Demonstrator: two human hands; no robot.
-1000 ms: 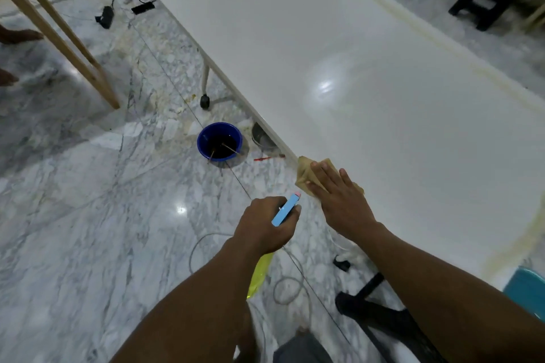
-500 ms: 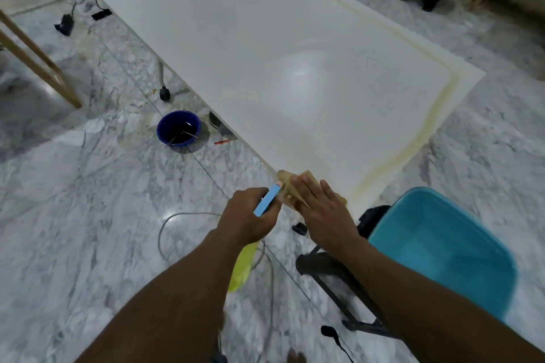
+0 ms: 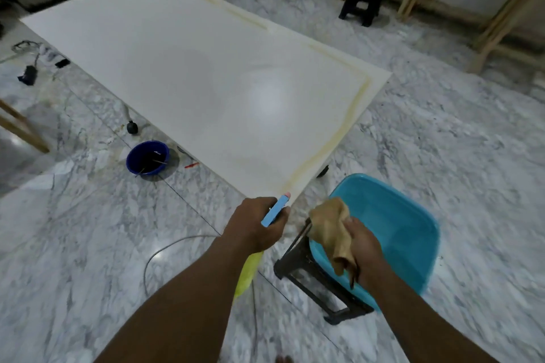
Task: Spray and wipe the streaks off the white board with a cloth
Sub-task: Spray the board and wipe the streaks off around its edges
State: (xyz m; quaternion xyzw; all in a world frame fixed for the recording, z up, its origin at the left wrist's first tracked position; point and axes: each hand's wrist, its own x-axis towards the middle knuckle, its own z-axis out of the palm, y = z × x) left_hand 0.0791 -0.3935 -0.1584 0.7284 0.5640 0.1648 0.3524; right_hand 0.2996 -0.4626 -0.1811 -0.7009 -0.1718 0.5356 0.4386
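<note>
Yellowish streaks [image 3: 351, 118] run along the white board's [image 3: 206, 82] near-right edge, ahead of us. Our left hand [image 3: 256, 227] grips the spray bottle [image 3: 275, 209], nearer the corner; our right hand [image 3: 361, 247] clutches the cloth [image 3: 331, 230].

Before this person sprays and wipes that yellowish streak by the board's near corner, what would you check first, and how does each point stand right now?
1. Spray bottle gripped in left hand: ok.
2. Nozzle aimed at the streak: cannot tell.
3. Cloth held in right hand: ok.
4. Cloth on the board: not ok; it is held off the board, over the blue tub.
5. Streak within view and uncovered: ok.
6. Liquid left in the bottle: cannot tell.
</note>
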